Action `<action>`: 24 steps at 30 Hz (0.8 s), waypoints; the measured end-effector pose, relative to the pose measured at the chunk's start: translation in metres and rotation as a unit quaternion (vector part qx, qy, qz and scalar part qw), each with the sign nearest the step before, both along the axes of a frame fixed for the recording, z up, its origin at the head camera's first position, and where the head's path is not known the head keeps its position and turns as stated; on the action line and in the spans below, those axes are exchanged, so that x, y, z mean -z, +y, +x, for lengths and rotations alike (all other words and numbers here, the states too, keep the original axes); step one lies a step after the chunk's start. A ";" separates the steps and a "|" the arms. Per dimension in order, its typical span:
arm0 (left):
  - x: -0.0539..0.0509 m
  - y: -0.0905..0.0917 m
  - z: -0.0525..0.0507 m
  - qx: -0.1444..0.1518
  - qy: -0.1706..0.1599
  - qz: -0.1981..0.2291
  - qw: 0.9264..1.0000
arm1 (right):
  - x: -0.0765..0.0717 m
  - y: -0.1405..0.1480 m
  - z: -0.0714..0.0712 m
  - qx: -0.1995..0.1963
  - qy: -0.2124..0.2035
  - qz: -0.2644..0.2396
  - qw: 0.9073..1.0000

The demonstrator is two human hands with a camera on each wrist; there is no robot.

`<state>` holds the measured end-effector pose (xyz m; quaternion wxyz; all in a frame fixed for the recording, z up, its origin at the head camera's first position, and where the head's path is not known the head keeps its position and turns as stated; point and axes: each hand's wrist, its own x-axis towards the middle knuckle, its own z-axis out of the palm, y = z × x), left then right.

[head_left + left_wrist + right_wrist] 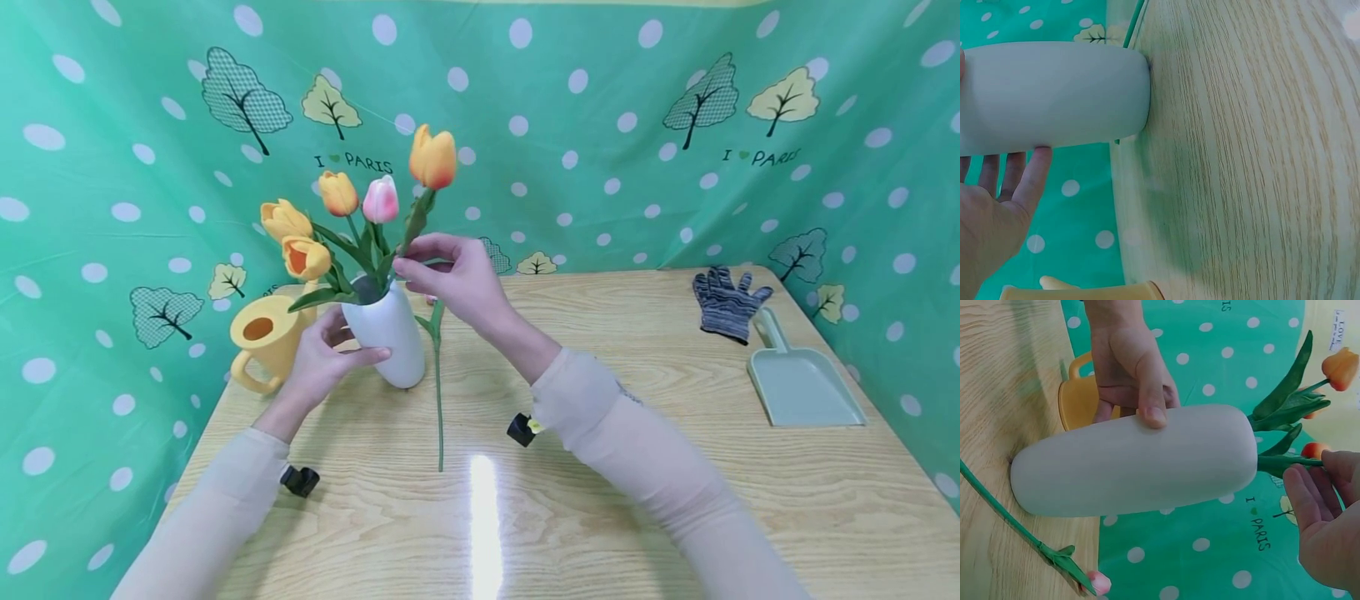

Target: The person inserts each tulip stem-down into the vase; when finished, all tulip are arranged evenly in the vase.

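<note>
A white vase [390,337] stands on the table, holding several orange and yellow tulips and one pink tulip [381,200]. My left hand [324,354] grips the vase's side, thumb at the front and fingers around the back. At the vase's mouth my right hand [461,275] pinches the stem of an orange tulip [432,158], the tallest bloom; its lower stem is inside the vase. The right wrist view shows this pinch on the green stem [1291,461]. Another pink tulip [1099,582] lies on the table beside the vase, its long stem [439,400] pointing toward me.
A yellow watering can [272,337] stands left of the vase, close behind my left hand. At the far right lie a grey striped glove [727,304] and a pale green dustpan [804,387]. A green dotted cloth [585,150] hangs behind the table [600,517].
</note>
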<state>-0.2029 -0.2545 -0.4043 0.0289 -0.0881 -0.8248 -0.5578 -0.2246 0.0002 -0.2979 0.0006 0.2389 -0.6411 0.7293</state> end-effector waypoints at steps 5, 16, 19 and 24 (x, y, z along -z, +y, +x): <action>0.000 -0.001 0.000 0.002 -0.002 -0.001 1.000 | 0.002 -0.008 0.000 -0.001 -0.003 0.016 1.000; -0.001 0.000 0.000 0.003 0.004 -0.009 1.000 | 0.007 -0.018 -0.005 0.006 0.004 0.057 0.998; 0.000 0.000 0.001 0.002 0.008 -0.010 1.000 | 0.008 -0.019 -0.006 0.003 -0.004 0.060 0.998; 0.000 0.000 0.001 0.001 0.009 -0.005 1.000 | 0.011 -0.020 -0.009 0.002 -0.019 0.052 0.998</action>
